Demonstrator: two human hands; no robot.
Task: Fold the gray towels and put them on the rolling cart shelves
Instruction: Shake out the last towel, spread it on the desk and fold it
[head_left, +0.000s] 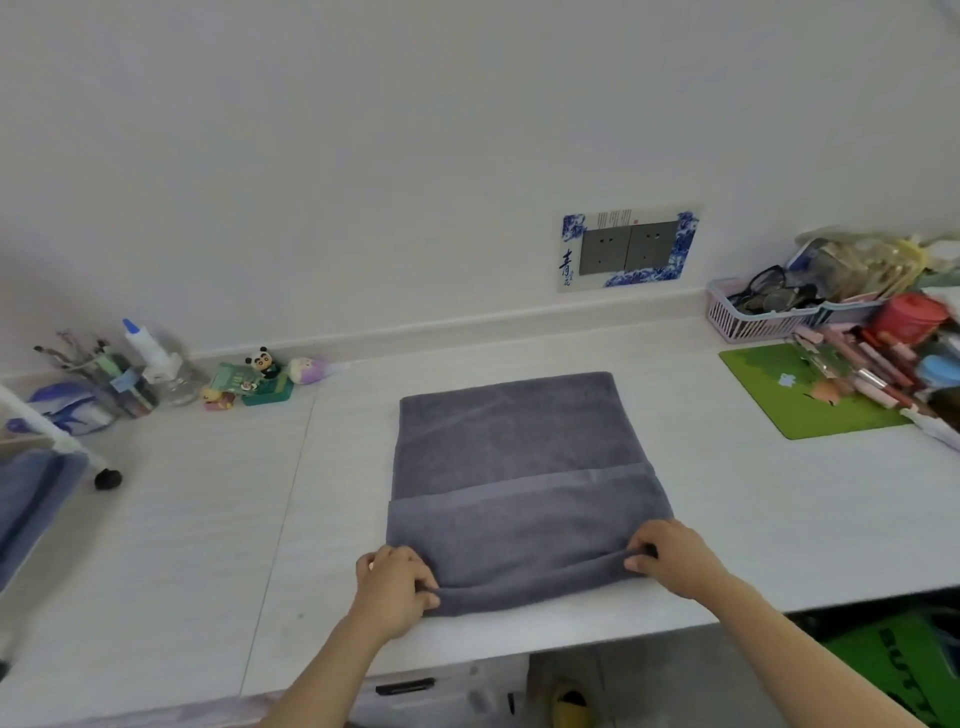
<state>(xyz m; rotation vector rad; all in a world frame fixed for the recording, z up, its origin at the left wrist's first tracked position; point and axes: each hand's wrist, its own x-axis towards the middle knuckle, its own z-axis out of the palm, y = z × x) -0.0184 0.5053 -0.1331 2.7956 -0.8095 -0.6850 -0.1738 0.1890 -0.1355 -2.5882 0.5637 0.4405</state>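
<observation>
A gray towel (514, 441) lies flat in the middle of the white counter (208, 519), partly folded, with its near part doubled over into a lower band. My left hand (395, 587) pinches the near left corner of the fold. My right hand (670, 558) pinches the near right corner. At the far left stands the rolling cart (62, 441), of which I see a white post, a black caster and a bluish-gray folded towel (26, 499) on a shelf.
Along the back wall stand a brush cup, a bottle (148, 348), and small toys (260, 379). At the right are a green mat (800, 395), a pink basket (753, 317) and cluttered cosmetics. The counter's front edge runs just below my hands.
</observation>
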